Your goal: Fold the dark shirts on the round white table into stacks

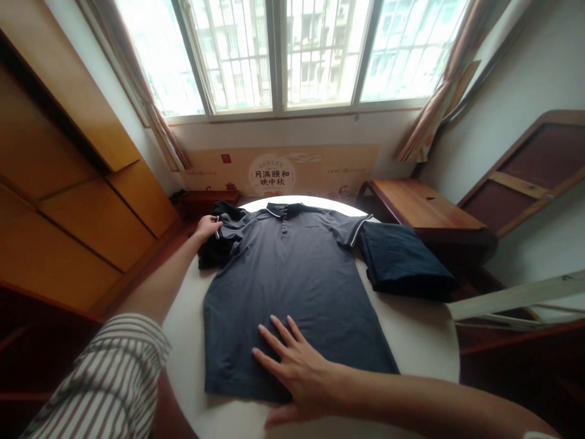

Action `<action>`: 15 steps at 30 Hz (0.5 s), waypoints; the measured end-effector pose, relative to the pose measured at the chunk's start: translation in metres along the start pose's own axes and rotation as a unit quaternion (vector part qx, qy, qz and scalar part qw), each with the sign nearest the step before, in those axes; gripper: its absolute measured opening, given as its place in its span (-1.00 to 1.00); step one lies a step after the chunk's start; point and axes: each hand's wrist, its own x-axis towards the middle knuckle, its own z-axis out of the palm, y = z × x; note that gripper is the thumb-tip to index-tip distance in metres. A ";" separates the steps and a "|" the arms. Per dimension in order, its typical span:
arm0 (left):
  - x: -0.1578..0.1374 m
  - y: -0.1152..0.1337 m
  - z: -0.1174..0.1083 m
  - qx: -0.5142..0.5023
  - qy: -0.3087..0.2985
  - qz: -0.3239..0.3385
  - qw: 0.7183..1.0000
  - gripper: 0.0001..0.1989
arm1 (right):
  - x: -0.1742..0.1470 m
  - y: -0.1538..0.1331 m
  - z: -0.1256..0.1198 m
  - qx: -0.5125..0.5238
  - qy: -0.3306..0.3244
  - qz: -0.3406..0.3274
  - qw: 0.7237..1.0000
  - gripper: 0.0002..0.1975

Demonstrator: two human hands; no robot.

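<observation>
A dark grey polo shirt [292,274] lies spread front up on a round white table [420,335], its collar toward the window. My left hand [209,227] pinches the white-trimmed cuff of the sleeve on the left. Near the bottom hem, my right hand [297,369] rests flat on the shirt with fingers spread. Black cloth [212,253] sits under and beside the left sleeve. Beside the other sleeve is a folded dark navy garment [406,259], which the sleeve's edge touches.
Wooden cabinets [86,207] line the left side. Beyond the table are a barred window [274,61] and a printed banner [315,167]. A wooden desk [425,204] stands at the right, with a pale rail [516,296] close to the table edge.
</observation>
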 end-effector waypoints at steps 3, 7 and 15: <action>0.003 0.008 0.001 -0.010 0.051 0.026 0.998 -0.70 | 0.000 -0.012 0.013 -0.113 0.051 -0.051 0.991 -0.42; 0.007 0.015 -0.006 -0.021 0.095 0.047 0.994 -0.64 | -0.001 -0.021 0.026 -0.223 0.104 -0.105 0.964 -0.70; -0.022 0.024 -0.012 0.010 0.111 0.063 0.992 -0.57 | -0.026 -0.035 0.004 -0.054 0.060 -0.059 0.995 -0.57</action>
